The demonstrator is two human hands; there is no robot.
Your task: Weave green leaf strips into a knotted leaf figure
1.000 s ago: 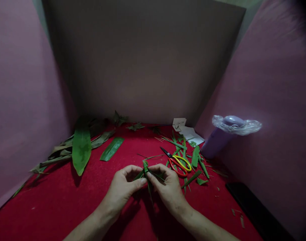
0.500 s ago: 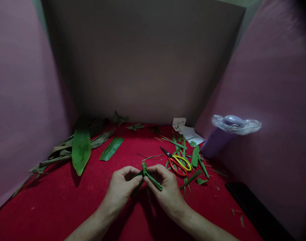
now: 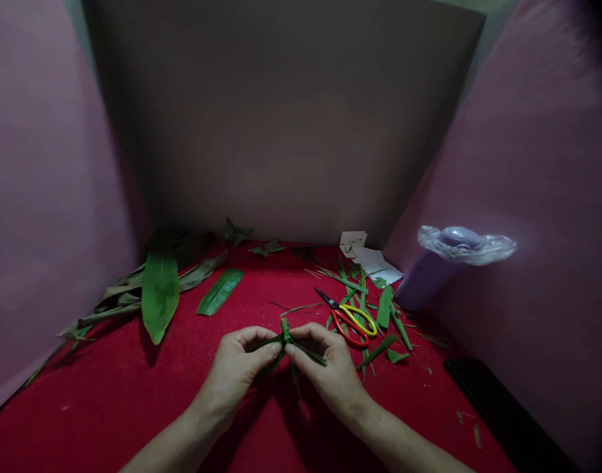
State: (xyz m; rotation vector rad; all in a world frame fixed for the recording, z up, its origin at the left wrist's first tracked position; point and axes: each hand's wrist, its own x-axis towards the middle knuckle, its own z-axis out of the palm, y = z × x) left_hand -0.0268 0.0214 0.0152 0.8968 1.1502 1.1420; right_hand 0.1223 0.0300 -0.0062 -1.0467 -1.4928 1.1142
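Note:
Between my hands, just above the red cloth, is a small green bundle of folded leaf strips with a knot-like top and loose ends pointing out to the sides and down. My left hand pinches its left side between thumb and fingers. On the other side, the thumb and fingers of my right hand close on the same bundle. Scissors with one red and one yellow handle lie with blades parted beyond my right hand. My fingers hide part of the bundle.
Cut leaf strips lie around the scissors. A broad leaf and a shorter leaf piece are on the left. Back right are white papers and a purple container with clear plastic. A black flat object lies right.
The leaf bundle has turned slightly between my fingers, its top now showing narrower and its right-hand strips reaching a little farther right. Both hands keep their pinch in nearly the same place.

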